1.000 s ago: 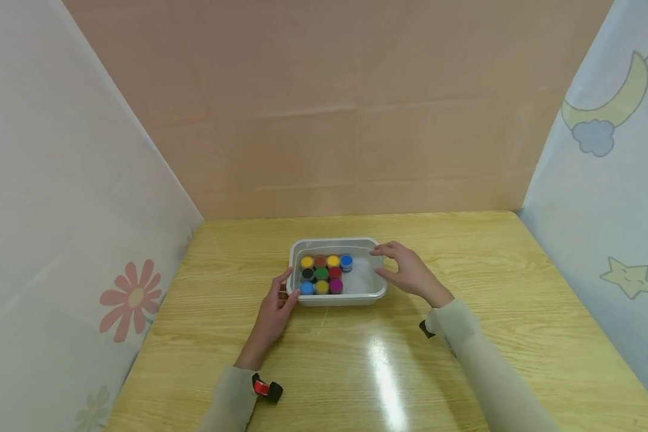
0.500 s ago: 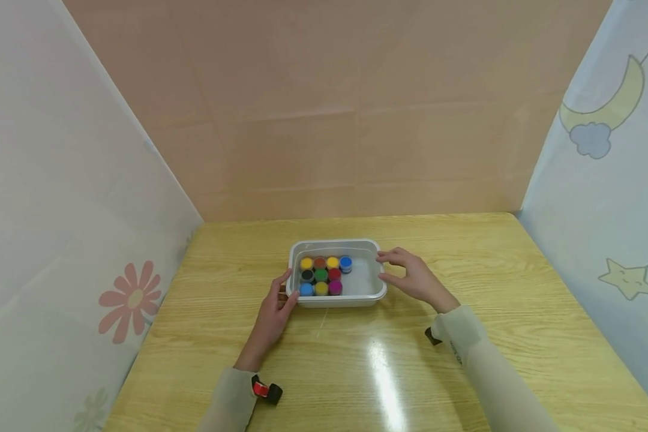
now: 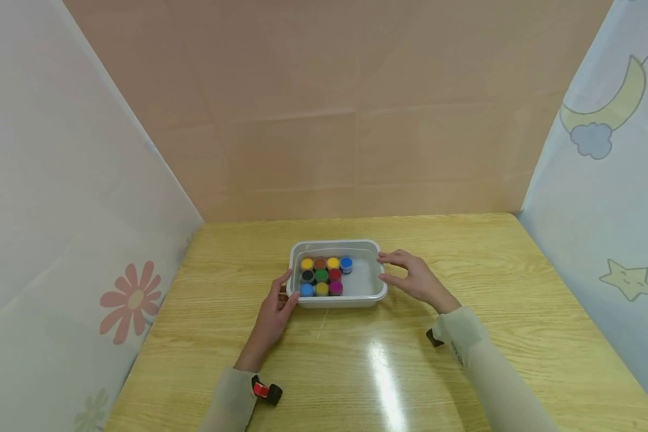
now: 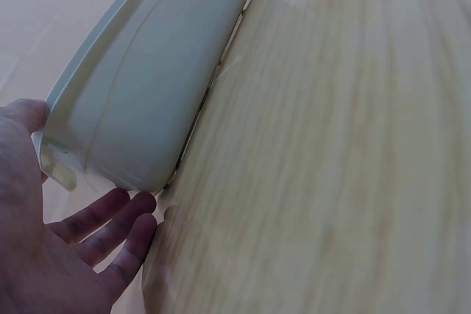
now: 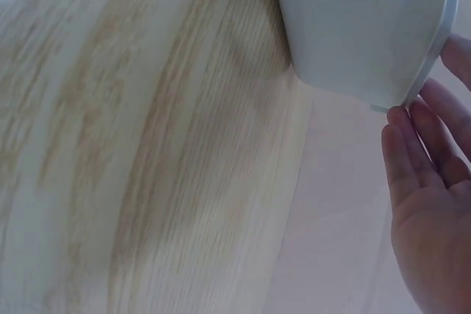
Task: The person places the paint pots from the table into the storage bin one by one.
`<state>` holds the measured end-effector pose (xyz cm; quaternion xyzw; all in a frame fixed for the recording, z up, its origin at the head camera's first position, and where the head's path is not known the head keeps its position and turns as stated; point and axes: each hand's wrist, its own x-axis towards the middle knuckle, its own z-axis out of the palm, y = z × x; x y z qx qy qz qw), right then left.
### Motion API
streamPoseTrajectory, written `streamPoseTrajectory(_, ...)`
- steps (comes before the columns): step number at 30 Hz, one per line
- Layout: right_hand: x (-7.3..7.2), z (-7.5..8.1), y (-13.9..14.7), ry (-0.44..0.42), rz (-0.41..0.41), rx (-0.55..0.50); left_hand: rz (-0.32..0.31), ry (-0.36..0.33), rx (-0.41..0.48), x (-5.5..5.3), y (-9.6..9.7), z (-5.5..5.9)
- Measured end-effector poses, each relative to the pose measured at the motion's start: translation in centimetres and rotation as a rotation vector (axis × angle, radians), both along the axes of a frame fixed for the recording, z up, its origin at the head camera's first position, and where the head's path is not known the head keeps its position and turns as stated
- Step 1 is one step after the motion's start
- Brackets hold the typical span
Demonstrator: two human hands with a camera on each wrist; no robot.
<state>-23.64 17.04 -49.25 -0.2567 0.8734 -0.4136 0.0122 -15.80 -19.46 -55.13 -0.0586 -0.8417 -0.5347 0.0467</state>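
Note:
A white plastic tray (image 3: pixel 364 279) sits on the table, holding several small round pots with coloured lids (image 3: pixel 321 275) in rows on its left side. My left hand (image 3: pixel 272 315) rests at the tray's left end, thumb near the front corner and index finger along the side. In the left wrist view, the thumb is at the rim, with other fingers (image 4: pixel 107 237) loosely bent below the tray's end wall. My right hand (image 3: pixel 417 282) touches the tray's right rim with extended fingertips, thumb apart from them. The right wrist view shows those fingers (image 5: pixel 418 156) nearly straight against the rim.
The wooden table (image 3: pixel 324 366) meets a brown back panel (image 3: pixel 324 120). Pale side walls stand left (image 3: pixel 70 180) and right (image 3: pixel 588 210), the left with a flower print, the right with a moon and star. A light reflection lies on the front of the table.
My right hand has drawn back slightly to the right, from over the tray's right side to its right rim. The left hand, tray and pots stay nearly where they were.

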Motion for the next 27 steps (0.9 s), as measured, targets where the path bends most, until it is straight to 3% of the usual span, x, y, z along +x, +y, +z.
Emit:
streamPoseTrajectory(9, 0.3, -0.2, 0.1, 0.023, -0.026, 0.001, -0.006, -0.001, -0.008, 0.0, 0.2, 0.3)
streamPoseTrajectory(16, 0.9, 1.3, 0.2, 0.075, -0.028, 0.040, -0.014, -0.006, -0.080, 0.0, 0.1, 1.9)
streamPoseTrajectory(19, 0.9, 2.5, 0.8, 0.096, -0.031, 0.087, -0.010, 0.030, -0.195, -0.1, -1.1, 2.7)
streamPoseTrajectory(22, 0.6, 4.0, 2.2, 0.133, -0.040, 0.175, -0.008, 0.128, -0.384, -0.9, -3.6, 3.8)
streamPoseTrajectory(27, 0.3, 7.3, 5.3, 0.278, -0.075, 0.353, -0.002, 0.294, -0.682, -2.9, -8.9, 7.6)
